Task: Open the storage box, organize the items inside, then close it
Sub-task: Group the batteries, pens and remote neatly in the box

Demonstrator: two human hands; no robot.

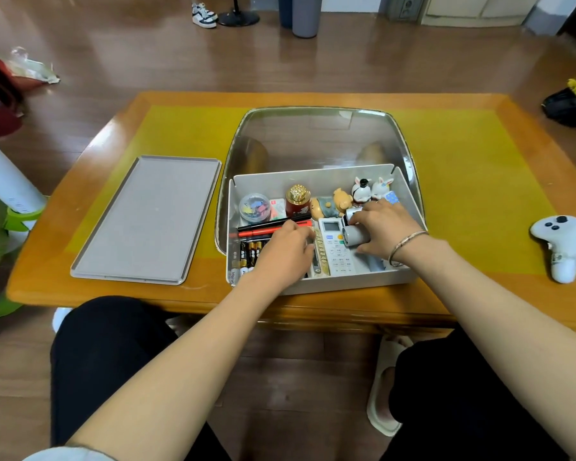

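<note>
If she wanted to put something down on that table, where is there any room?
Bare table lies between the storage box and the white controller, and behind the grey tray. The tray itself is bare. The box is packed, with both hands inside.

Both hands reach into the open storage box (316,284) at the table's (479,181) near edge; the right hand (384,227) grips a grey roll (354,235), the left hand (285,249) rests on batteries (248,256).

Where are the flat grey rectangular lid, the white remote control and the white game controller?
Flat grey rectangular lid (147,218), head view: centre panel.
White remote control (336,249), head view: button area.
White game controller (561,242), head view: body.
</note>
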